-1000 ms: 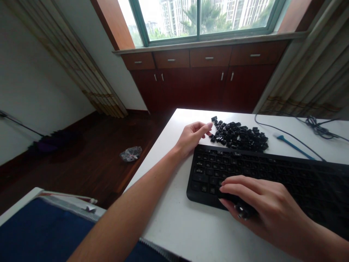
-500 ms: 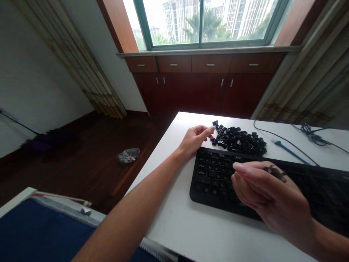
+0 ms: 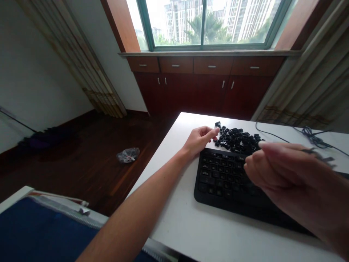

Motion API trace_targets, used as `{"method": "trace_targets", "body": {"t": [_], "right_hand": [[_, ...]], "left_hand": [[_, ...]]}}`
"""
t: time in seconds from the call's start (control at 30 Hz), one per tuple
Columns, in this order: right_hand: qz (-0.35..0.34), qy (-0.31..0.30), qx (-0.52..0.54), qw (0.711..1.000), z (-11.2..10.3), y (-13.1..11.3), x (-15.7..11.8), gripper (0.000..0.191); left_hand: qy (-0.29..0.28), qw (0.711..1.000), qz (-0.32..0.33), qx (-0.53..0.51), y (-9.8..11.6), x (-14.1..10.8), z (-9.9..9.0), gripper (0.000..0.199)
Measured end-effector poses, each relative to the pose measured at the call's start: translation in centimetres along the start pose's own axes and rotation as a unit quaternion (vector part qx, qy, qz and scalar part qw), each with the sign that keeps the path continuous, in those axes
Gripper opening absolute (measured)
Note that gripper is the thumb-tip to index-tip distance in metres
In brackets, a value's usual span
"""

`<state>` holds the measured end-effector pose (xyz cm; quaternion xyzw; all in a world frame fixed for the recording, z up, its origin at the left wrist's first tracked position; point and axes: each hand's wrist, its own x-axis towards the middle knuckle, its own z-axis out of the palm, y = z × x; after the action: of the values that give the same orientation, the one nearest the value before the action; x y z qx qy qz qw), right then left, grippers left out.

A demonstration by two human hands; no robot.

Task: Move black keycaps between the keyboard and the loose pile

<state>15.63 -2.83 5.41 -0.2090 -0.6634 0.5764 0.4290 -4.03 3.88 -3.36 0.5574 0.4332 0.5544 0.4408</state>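
Observation:
A black keyboard lies on the white table, many of its key places without caps. Behind it is a pile of loose black keycaps. My left hand rests on the table at the pile's left edge, its fingers curled and the thumb reaching toward the caps; whatever is between them is hidden. Above the keyboard's right part, my right hand is closed, thumb over the curled fingers, blurred by motion. Anything in its grasp cannot be made out.
Black cables lie at the table's back right. The white table ends at its left edge above a dark floor with a clear plastic bag. Dark blue fabric is at the lower left. Red-brown cabinets stand under the window.
My right hand has moved up and to the right over the keyboard, covering the blue tool. My left hand stays beside the keycap pile. The view has shifted slightly.

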Motion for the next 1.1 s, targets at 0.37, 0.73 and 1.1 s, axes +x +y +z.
{"method": "trace_targets", "body": {"t": [0.37, 0.73, 1.1], "right_hand": [[-0.065, -0.081, -0.549, 0.829, -11.1, 3.5, -0.6, 0.022], [-0.026, -0.14, -0.552, 0.822, -10.6, 6.2, 0.0, 0.026], [-0.054, -0.144, -0.487, 0.86, -7.8, 5.3, 0.2, 0.026]], "left_hand": [[-0.072, 0.977, 0.037, 0.196, 0.8, -0.4, 0.4, 0.036], [-0.214, 0.904, 0.164, 0.332, 2.4, -1.5, 1.1, 0.028], [0.018, 0.99, 0.008, 0.139, 0.2, 0.4, -0.5, 0.038]]}}
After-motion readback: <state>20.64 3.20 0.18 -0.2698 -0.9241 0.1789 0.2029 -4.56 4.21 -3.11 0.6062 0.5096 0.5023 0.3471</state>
